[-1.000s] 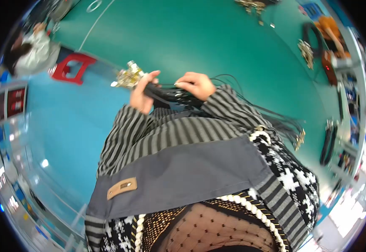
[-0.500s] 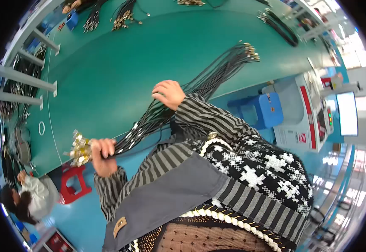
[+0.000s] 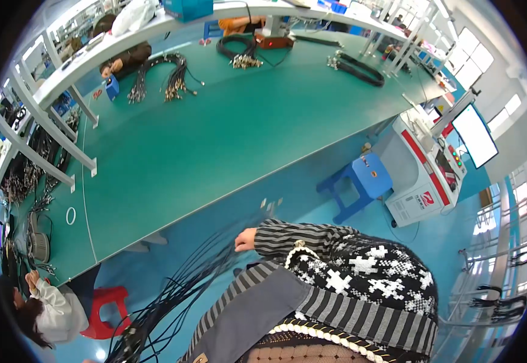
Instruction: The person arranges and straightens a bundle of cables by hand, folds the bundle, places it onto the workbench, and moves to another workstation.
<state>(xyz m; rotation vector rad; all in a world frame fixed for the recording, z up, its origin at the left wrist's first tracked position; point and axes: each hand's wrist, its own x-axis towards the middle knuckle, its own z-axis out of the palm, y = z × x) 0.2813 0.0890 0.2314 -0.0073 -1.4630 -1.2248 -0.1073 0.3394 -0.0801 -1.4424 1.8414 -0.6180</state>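
Note:
My right hand (image 3: 246,239) is closed, its curled fingers at the upper part of a loose bundle of black cables (image 3: 182,284). The bundle slants down to the lower left, in front of the table's near edge. Motion blurs its upper end, where small metal connectors (image 3: 271,204) show beyond my right hand. Lower down, the strands spread and carry small light pieces. My left hand is out of view, and so is the bundle's lower end.
A green table (image 3: 185,145) stretches ahead, with more cable bundles (image 3: 176,75) along its far side and a white ring (image 3: 70,216) at the left. A co-worker (image 3: 55,308) sits near a red stool (image 3: 107,311). A blue stool (image 3: 360,181) stands beside a white machine (image 3: 421,181).
The cable bundle has moved off the table toward the lower left. My left hand has left the view. My right hand has come back from over the table, and the view has shifted.

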